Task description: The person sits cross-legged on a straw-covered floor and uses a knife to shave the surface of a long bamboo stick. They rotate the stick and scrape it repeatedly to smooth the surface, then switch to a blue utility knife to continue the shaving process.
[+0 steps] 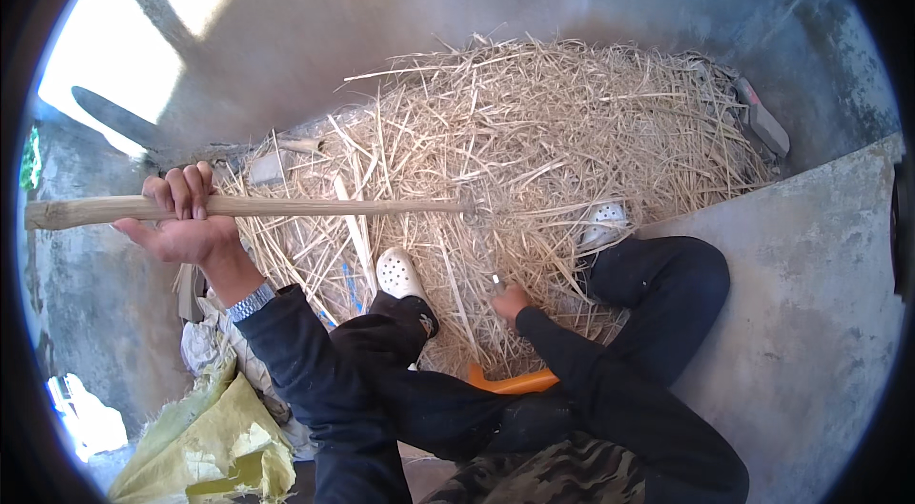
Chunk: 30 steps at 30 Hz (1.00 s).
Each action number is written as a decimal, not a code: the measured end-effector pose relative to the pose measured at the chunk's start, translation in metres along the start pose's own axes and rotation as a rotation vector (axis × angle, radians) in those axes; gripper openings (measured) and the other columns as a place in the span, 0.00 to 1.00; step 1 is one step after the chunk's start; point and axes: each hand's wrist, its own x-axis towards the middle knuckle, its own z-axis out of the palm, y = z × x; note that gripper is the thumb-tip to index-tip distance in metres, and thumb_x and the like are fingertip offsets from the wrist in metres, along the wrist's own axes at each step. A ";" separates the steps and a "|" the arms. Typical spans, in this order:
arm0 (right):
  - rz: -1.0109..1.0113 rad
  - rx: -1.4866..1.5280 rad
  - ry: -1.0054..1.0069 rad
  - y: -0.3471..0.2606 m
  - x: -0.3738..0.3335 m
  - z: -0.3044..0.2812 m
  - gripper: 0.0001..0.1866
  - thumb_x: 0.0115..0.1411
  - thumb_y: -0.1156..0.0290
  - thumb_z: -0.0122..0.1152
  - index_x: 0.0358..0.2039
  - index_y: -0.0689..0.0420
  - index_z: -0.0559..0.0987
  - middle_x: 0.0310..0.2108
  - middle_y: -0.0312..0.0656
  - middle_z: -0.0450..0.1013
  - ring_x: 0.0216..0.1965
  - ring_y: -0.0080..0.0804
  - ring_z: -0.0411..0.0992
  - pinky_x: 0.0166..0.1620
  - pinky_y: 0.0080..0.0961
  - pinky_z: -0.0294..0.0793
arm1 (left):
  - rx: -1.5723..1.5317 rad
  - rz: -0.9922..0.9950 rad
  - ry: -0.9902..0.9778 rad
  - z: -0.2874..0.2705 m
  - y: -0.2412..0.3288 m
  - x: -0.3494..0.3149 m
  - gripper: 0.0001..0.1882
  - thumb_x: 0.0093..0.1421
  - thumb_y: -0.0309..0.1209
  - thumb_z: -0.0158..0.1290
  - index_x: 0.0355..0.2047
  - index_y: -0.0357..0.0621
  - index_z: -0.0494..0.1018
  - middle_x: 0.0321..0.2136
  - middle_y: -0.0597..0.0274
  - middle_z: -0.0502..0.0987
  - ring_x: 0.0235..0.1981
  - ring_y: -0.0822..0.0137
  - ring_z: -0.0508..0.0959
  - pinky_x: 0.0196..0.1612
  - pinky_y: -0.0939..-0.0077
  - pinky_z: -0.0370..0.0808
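Observation:
A long, pale wooden stick (334,207) lies across the left half of the view, nearly level. My left hand (191,223) is raised with the palm up, its fingers curled over the stick near the thicker left end. Low over the straw, close to my right knee, my right hand (512,301) is closed. A small whitish tip (498,284) pokes out of its fingers; the rest of that thing is hidden. Dry straw (562,123) is spread beneath the stick and both hands.
Concrete walls (381,18) enclose the straw. My white clogs (398,273) stand on it. An orange plastic piece (519,382) shows beneath my legs. A torn yellow sack (200,437) lies at lower left, a grey shoe (762,121) at far right.

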 end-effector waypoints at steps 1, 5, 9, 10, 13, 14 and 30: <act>-0.082 -0.032 -0.015 -0.025 -0.016 0.004 0.20 0.44 0.63 0.62 0.35 0.65 0.77 0.30 0.58 0.75 0.34 0.52 0.75 0.39 0.39 0.73 | 0.026 0.018 0.034 0.004 0.002 -0.001 0.32 0.61 0.66 0.27 0.17 0.52 0.51 0.09 0.71 0.47 0.11 0.74 0.47 0.24 0.77 0.56; -0.091 -0.209 0.026 -0.015 0.004 -0.012 0.22 0.45 0.62 0.62 0.36 0.65 0.77 0.31 0.58 0.75 0.35 0.51 0.76 0.39 0.40 0.74 | -0.088 0.041 -0.109 0.015 0.002 -0.007 0.33 0.61 0.67 0.29 0.16 0.53 0.50 0.09 0.71 0.48 0.11 0.74 0.48 0.23 0.77 0.55; 0.088 -0.154 -0.059 -0.004 0.008 -0.031 0.11 0.49 0.70 0.56 0.26 0.66 0.74 0.17 0.48 0.70 0.13 0.35 0.69 0.20 0.32 0.68 | 0.102 0.161 -0.174 0.010 0.041 -0.010 0.33 0.62 0.66 0.23 0.14 0.54 0.51 0.08 0.72 0.49 0.10 0.74 0.48 0.22 0.77 0.56; 0.088 -0.112 -0.063 -0.008 0.010 -0.033 0.10 0.50 0.70 0.55 0.26 0.66 0.74 0.16 0.46 0.70 0.12 0.34 0.68 0.18 0.32 0.67 | 0.069 0.238 -0.240 0.014 0.069 -0.013 0.34 0.61 0.67 0.22 0.14 0.54 0.53 0.07 0.74 0.51 0.09 0.76 0.51 0.18 0.78 0.58; 0.102 0.012 -0.071 0.001 0.015 -0.036 0.08 0.50 0.71 0.54 0.24 0.65 0.73 0.14 0.44 0.68 0.10 0.32 0.65 0.16 0.31 0.65 | -0.031 0.321 -0.302 0.012 0.147 -0.028 0.34 0.61 0.67 0.19 0.14 0.54 0.53 0.07 0.74 0.51 0.08 0.77 0.51 0.19 0.79 0.62; 0.107 0.046 -0.072 -0.003 0.009 -0.039 0.08 0.50 0.71 0.54 0.23 0.64 0.73 0.14 0.43 0.68 0.10 0.31 0.65 0.16 0.31 0.65 | -0.054 0.329 -0.314 0.004 0.164 -0.026 0.34 0.61 0.67 0.18 0.15 0.54 0.53 0.07 0.73 0.51 0.08 0.77 0.50 0.21 0.78 0.62; -0.607 -0.277 0.489 -0.129 -0.325 -0.276 0.14 0.48 0.67 0.60 0.30 0.64 0.73 0.24 0.58 0.71 0.29 0.54 0.74 0.33 0.40 0.70 | -0.369 0.574 -0.163 -0.048 0.192 -0.078 0.38 0.51 0.76 0.24 0.13 0.53 0.49 0.08 0.70 0.47 0.11 0.73 0.47 0.28 0.70 0.57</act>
